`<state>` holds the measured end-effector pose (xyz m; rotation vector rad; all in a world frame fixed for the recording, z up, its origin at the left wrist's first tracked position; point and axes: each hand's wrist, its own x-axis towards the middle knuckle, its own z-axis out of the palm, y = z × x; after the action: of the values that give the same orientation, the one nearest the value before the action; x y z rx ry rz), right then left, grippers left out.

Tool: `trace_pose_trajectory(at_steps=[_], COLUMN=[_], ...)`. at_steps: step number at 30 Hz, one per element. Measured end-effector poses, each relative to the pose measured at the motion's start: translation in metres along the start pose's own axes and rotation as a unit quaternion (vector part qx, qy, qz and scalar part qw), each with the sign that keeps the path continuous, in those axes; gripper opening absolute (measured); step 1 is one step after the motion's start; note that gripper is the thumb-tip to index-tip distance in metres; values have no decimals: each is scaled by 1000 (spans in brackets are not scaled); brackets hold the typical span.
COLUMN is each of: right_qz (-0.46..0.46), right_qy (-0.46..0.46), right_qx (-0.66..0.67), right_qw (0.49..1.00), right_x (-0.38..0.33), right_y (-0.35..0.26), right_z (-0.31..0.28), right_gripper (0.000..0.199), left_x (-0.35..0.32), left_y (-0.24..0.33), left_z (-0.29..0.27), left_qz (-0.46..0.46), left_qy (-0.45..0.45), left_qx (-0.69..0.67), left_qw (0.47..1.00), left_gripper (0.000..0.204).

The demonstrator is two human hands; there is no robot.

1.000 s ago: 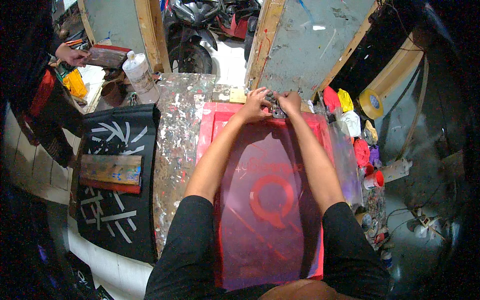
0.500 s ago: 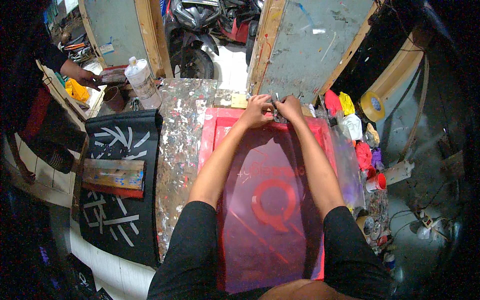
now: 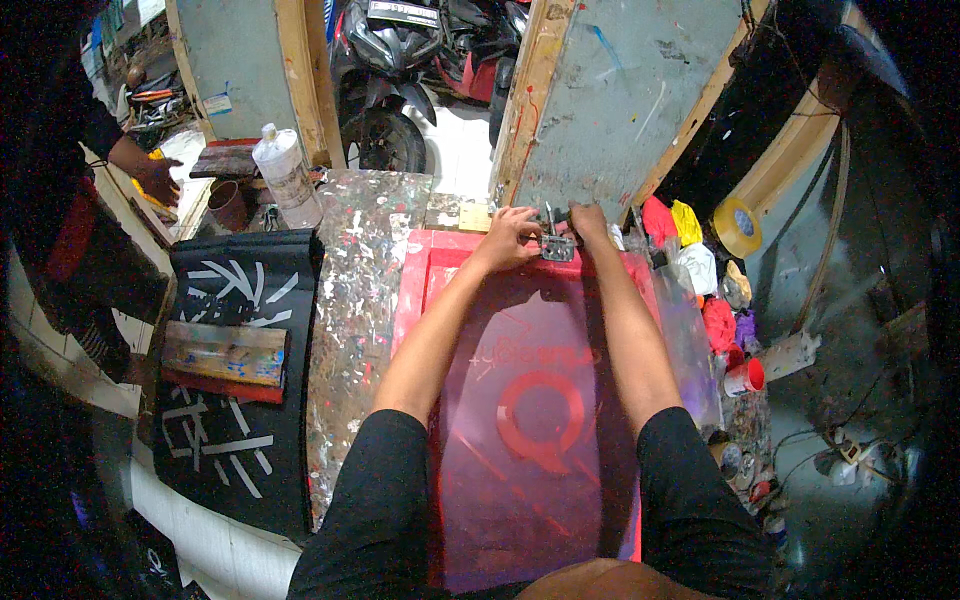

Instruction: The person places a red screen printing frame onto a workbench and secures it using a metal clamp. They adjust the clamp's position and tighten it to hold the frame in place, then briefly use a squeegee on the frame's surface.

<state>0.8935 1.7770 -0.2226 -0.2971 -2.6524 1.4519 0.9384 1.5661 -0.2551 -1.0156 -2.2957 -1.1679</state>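
We are standing at a paint-splashed worktop (image 3: 365, 290) in a crowded workshop, with a parked motorbike (image 3: 400, 70) showing through the doorway ahead. A red printing screen (image 3: 530, 400) is lying flat on the worktop in front of us, with a red ring shape in its middle. Both our arms are reaching across it to its far edge, where a small metal clamp (image 3: 556, 246) is sitting against a grey board (image 3: 620, 100). Our left hand (image 3: 510, 235) is curling its fingers at the left side of the clamp, and our right hand (image 3: 588, 222) is pinching it from the right, so both grips are closing on the clamp. To do this well, we think we should be holding the screen still and square while we are working the clamp, and keeping our sleeves off the mesh. On the left, a clear plastic bottle (image 3: 285, 175) with a white cap is standing upright, and it looks mostly full of something pale. A brown cup (image 3: 228, 205) is standing just beside it, but we cannot tell what is inside. On the right, a small red and white pot (image 3: 744, 377) is sitting near some bright rags (image 3: 690, 260), below a roll of yellow tape (image 3: 737, 226). Another person's hand (image 3: 155, 180) is working far to the left, beyond a black cloth (image 3: 235, 380) with white marks.
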Motion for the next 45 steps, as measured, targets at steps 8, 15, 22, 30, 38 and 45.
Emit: trace_pose_trajectory(at_steps=[8,15,22,30,38,45], right_qz=[-23,-128,-76,-112,-114,-113], right_qy=[32,15,-4,107,97,82], right_qx=[-85,-270,-220,-167,-98,-56], right_qw=[996,954,972,974,984,989], right_x=[-17,-9,-45,-63,-66,-64], right_y=[-26,-29,-27,-31,-19,-72], right_z=[1,2,-3,15,14,-2], right_gripper=[47,53,56,42,40,44], left_x=[-2,0,-2,-1,0,4], left_y=[1,-2,-2,0,4,9], left_z=[-2,0,3,-2,-6,-11], left_qz=[34,35,34,57,28,-41], left_qy=[17,19,22,22,-16,43], left_qx=[28,20,19,28,12,-193], left_qw=[999,999,999,998,999,979], left_gripper=[35,34,28,34,34,18])
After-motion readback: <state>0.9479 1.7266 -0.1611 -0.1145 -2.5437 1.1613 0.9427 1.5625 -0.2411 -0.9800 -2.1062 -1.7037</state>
